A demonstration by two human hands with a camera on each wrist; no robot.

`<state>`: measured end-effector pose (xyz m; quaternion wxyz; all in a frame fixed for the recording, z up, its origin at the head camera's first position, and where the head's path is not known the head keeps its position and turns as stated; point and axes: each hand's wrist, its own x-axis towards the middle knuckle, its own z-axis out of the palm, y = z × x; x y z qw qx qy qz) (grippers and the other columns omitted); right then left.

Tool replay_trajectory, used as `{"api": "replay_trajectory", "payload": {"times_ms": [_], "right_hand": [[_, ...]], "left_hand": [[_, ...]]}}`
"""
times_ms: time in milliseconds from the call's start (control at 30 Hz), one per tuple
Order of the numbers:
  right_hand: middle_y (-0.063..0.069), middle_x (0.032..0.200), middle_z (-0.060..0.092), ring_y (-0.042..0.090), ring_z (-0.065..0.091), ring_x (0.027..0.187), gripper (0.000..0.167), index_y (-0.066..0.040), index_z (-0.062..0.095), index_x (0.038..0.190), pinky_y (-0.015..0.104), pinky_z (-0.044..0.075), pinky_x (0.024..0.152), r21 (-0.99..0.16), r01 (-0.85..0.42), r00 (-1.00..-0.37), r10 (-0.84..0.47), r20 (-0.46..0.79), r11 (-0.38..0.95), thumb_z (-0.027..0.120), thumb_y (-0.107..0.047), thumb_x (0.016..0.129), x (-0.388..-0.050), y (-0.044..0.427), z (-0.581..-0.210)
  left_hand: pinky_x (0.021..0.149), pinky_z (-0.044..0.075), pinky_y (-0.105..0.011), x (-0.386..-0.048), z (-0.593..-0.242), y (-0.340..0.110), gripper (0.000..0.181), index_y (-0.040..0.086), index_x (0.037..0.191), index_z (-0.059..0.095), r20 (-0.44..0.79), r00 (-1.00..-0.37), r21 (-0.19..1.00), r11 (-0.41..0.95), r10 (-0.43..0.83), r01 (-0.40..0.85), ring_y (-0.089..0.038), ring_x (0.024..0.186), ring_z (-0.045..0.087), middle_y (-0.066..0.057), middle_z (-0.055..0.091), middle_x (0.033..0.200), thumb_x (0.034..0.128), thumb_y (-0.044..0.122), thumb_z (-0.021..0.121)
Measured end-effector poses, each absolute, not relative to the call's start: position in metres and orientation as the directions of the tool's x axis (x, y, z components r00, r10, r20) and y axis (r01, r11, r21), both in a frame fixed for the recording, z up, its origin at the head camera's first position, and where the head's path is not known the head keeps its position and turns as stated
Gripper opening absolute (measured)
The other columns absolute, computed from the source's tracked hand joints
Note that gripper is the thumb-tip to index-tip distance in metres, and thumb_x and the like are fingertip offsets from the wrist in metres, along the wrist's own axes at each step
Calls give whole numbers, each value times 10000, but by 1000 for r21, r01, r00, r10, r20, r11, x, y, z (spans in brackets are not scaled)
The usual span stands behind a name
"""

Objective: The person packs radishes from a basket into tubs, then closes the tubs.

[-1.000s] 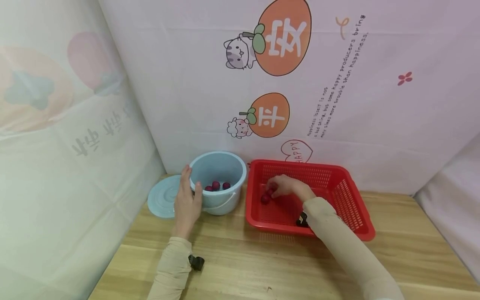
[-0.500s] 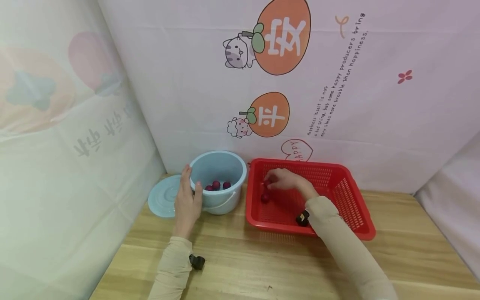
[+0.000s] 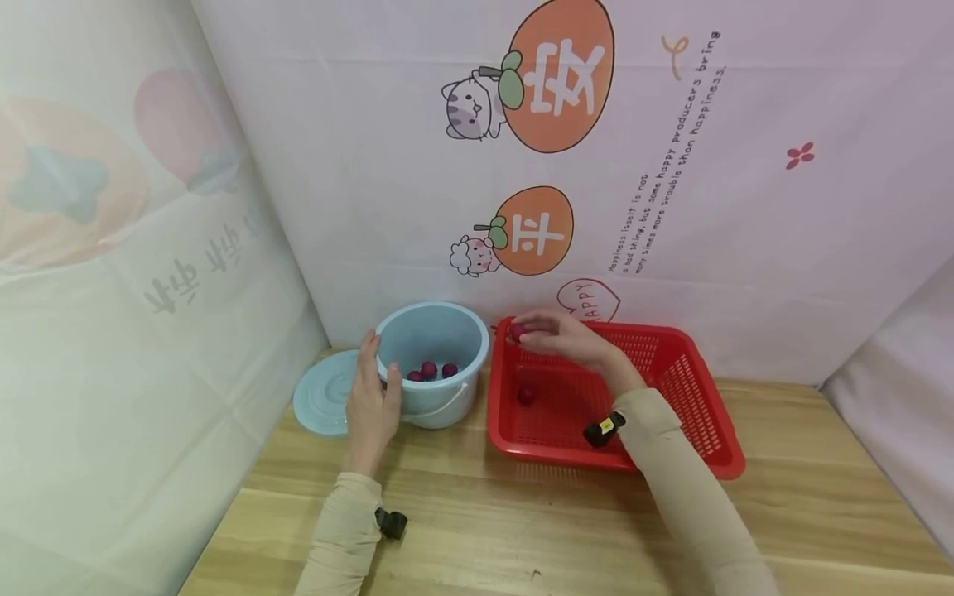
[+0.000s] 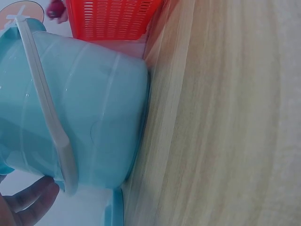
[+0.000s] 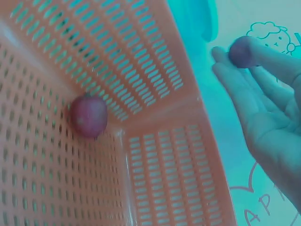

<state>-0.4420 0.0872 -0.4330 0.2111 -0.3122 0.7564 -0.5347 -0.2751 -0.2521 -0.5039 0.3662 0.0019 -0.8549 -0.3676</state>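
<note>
My right hand (image 3: 562, 338) pinches a dark red plum (image 3: 517, 332) between thumb and fingers, above the back left corner of the red basket (image 3: 619, 458). The right wrist view shows this held plum (image 5: 242, 52) beyond the basket's rim. Another plum (image 3: 526, 395) lies on the basket floor. To the left stands a light blue bucket (image 3: 428, 417), upright, with plums (image 3: 428, 370) on its bottom. My left hand (image 3: 373, 410) rests against the bucket's left side, fingers extended; its fingertips (image 4: 42, 193) touch the bucket near the handle in the left wrist view.
A light blue lid (image 3: 322, 396) lies on the wooden table (image 3: 477, 530) left of the bucket. Behind both containers rises a white printed cloth (image 3: 373, 207), with another cloth wall at the left. The bucket's pale handle (image 3: 440, 408) hangs down in front.
My right hand has lifted one plum from the basket floor and moved up and left to the rim. The other plum stays in the basket. My left hand and the bucket have not moved.
</note>
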Motion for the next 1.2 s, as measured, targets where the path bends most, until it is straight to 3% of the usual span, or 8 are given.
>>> {"api": "replay_trajectory", "payload": {"times_ms": [133,400,500,667,800,967,1200], "right_hand": [[131,1366,685,405,599,1328,426,-113,633,1418,528,471,1098,-981,-164,-722,-690,48,103,735,-187,1011,-437,83,-429],[194,1457,625,458,520,1397,462,-77,583,1482,411,520,1048,-992,-96,-694,-709,125,-80,685,-136,1035,-430,69,-430],[192,1465,620,415,551,1384,466,-77,580,1487,473,481,1078,-989,-117,-684,-714,148,-92,678,-125,1035,-430,64,-429],[220,1475,599,412,557,1379,525,0,514,1512,572,408,1110,-989,-105,-689,-710,149,-106,684,-117,1030,-429,59,-427],[238,1480,587,440,532,1394,572,37,461,1536,578,401,1124,-988,-91,-679,-718,155,-127,681,-111,1029,-426,52,-424],[183,1434,643,452,521,1399,500,-9,528,1508,563,406,1133,-981,-102,-656,-730,189,-162,665,-99,1035,-422,36,-420],[151,1424,658,329,600,1349,483,-50,564,1485,497,454,1121,-973,-152,-608,-760,230,-173,677,-140,1024,-413,9,-418]], "left_hand": [[779,545,-626,-275,-505,-252,647,68,1639,348,626,-732,628,730,-269,269,-436,1265,609,-33,335,1712,1125,455,409],[689,534,-582,-276,-506,-252,631,58,1633,359,637,-721,620,737,-272,270,-408,1045,658,-50,344,1707,1124,426,416],[712,537,-590,-277,-506,-252,628,70,1638,354,632,-724,625,735,-277,264,-407,1057,658,-39,338,1711,1124,424,414],[823,538,-636,-278,-507,-252,629,63,1638,352,629,-726,629,730,-277,266,-436,1239,616,-37,332,1713,1124,420,419],[797,545,-635,-275,-507,-251,637,53,1635,355,633,-724,626,732,-275,269,-451,1278,598,-39,332,1713,1124,429,413],[724,550,-608,-273,-507,-251,656,64,1641,349,628,-726,627,734,-279,261,-443,1233,623,-29,327,1716,1125,466,392],[744,543,-612,-272,-507,-250,657,66,1636,356,632,-722,624,736,-280,261,-438,1212,630,-41,341,1709,1128,482,380]]}}
